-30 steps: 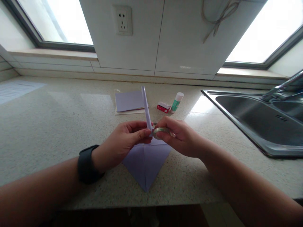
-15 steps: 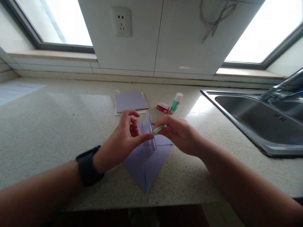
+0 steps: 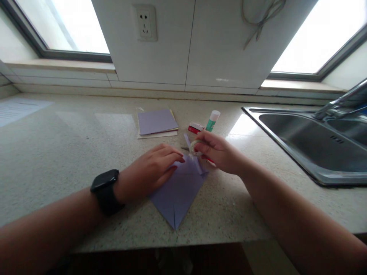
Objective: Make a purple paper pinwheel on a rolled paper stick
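Observation:
A folded sheet of lilac paper [image 3: 179, 194] lies on the counter with one point toward me. My left hand [image 3: 153, 166] rests palm down over its left side, fingers stretched out. In my right hand [image 3: 216, 152] is a roll of tape [image 3: 195, 148], pinched between thumb and fingers above the paper's far right part. A narrow lilac paper strip [image 3: 197, 165] stands out from under the roll, partly hidden by it. Beside the roll a dark pointed blade tip [image 3: 185, 148] shows, and something red [image 3: 208, 159] peeks out below my right fingers, perhaps scissors.
Behind my hands lies a stack of coloured paper [image 3: 157, 122]. A small red and white box [image 3: 195, 128] and a glue stick [image 3: 212, 120] are just beyond my right hand. A steel sink [image 3: 286, 152] is set into the counter at right; a printed sheet [image 3: 21, 109] lies far left.
My left hand has turned palm down and flattened onto the paper. The roll of tape has moved slightly right and up with my right hand, and the strip leans the other way.

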The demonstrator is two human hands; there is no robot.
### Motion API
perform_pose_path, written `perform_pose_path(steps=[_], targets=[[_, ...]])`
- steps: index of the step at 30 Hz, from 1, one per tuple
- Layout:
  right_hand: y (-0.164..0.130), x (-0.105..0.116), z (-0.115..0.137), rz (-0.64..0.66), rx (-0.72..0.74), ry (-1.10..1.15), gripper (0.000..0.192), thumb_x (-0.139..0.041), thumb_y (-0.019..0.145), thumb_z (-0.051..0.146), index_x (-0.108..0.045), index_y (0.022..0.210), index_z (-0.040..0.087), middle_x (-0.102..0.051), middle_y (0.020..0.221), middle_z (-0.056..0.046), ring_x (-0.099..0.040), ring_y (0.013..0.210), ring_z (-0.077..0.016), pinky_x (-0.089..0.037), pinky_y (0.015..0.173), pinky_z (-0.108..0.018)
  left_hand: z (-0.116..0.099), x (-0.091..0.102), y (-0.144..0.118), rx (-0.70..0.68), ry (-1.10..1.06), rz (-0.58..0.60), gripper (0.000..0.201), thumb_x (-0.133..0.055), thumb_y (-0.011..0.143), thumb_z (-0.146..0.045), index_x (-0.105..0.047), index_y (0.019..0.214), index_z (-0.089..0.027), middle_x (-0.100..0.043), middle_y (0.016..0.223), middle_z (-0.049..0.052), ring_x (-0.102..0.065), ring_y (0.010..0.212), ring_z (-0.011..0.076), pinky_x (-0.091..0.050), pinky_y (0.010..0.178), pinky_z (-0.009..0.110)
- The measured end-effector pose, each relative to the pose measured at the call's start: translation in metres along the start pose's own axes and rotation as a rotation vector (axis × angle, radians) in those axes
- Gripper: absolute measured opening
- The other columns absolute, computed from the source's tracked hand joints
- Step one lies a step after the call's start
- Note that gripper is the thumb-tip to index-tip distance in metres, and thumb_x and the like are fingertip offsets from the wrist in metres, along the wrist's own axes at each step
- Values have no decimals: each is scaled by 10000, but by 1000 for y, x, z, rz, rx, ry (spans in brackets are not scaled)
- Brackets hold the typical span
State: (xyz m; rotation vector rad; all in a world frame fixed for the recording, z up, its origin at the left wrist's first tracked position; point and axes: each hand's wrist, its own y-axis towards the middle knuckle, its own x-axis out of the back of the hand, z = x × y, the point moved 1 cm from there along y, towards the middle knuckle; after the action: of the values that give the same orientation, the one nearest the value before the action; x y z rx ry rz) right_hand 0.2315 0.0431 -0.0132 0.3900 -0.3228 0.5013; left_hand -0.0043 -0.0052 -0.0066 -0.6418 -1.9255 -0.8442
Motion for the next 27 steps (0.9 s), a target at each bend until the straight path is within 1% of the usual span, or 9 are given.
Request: perform_pose_path(steps=[3, 5, 10, 13, 16, 19, 22, 24, 27], targets=[[4, 1, -6, -52, -139, 175, 234, -593, 970, 399, -513, 867, 206, -538, 756, 42, -462, 530, -67, -374, 464, -204, -4, 2, 6, -73, 104, -4, 259, -524, 1011, -158, -633, 1246, -158, -677, 1283, 99, -575, 1237, 236, -464, 1104, 416], [6, 4, -8, -87, -162, 241, 270, -610, 957, 433, -508, 853, 205, -535, 730, 49, -465, 512, -64, -373, 448, -203, -6, 3, 14, -143, 201, -17, 295, -504, 1018, -137, -622, 1288, -145, -676, 1328, 110, -579, 1270, 243, -455, 1123, 429], [6, 11, -2, -143, -81, 277, 297, -671, 921, 461, -544, 871, 197, -591, 768, 27, -521, 593, -77, -449, 526, -213, 1, 2, 39, -352, 354, 76, 349, -484, 1023, -103, -631, 1329, -185, -692, 1351, 75, -568, 1324, 260, -457, 1117, 445], [4, 14, 1, -99, -54, 286, 306, -694, 907, 474, -556, 893, 201, -602, 776, 27, -531, 602, -78, -461, 545, -217, 11, 0, 48, -403, 368, 151, 245, -574, 1000, -165, -707, 1196, -231, -730, 1271, 59, -607, 1257, 271, -486, 1057, 463], [3, 16, 3, -78, 15, 261, 298, -713, 897, 468, -585, 896, 199, -590, 764, 32, -545, 640, -85, -468, 573, -217, 14, 2, 48, -405, 372, 144, 198, -565, 1005, -166, -716, 1122, -216, -751, 1170, 68, -620, 1222, 264, -481, 1040, 448], [2, 18, 7, -81, 42, 265, 279, -728, 891, 449, -621, 970, 204, -616, 793, 26, -570, 656, -86, -490, 592, -219, 5, 13, 41, -367, 345, 106, 240, -466, 1032, -121, -686, 1116, -168, -737, 1115, 94, -620, 1188, 256, -454, 1049, 432], [1, 19, 14, -75, 33, 318, 285, -729, 893, 446, -632, 1028, 215, -640, 811, 21, -592, 647, -85, -512, 593, -218, -11, 29, 31, -167, 177, 74, 212, -453, 1036, -172, -656, 1096, -151, -702, 1055, 101, -637, 1012, 231, -483, 935, 389], [0, 19, 20, -62, 57, 332, 259, -731, 898, 423, -642, 1036, 222, -641, 810, 23, -597, 649, -82, -515, 594, -209, -21, 36, 26, -47, -3, 132, 228, -440, 1041, -223, -615, 1170, -154, -690, 1055, 85, -636, 949, 206, -492, 844, 341], [-4, 17, 26, -4, 121, 295, 171, -686, 946, 366, -669, 1049, 231, -622, 818, 26, -589, 660, -76, -508, 603, -198, -29, 42, 23, 48, -169, 215, 224, -436, 1038, -262, -626, 1117, -176, -688, 979, 46, -627, 862, 181, -469, 766, 306]])
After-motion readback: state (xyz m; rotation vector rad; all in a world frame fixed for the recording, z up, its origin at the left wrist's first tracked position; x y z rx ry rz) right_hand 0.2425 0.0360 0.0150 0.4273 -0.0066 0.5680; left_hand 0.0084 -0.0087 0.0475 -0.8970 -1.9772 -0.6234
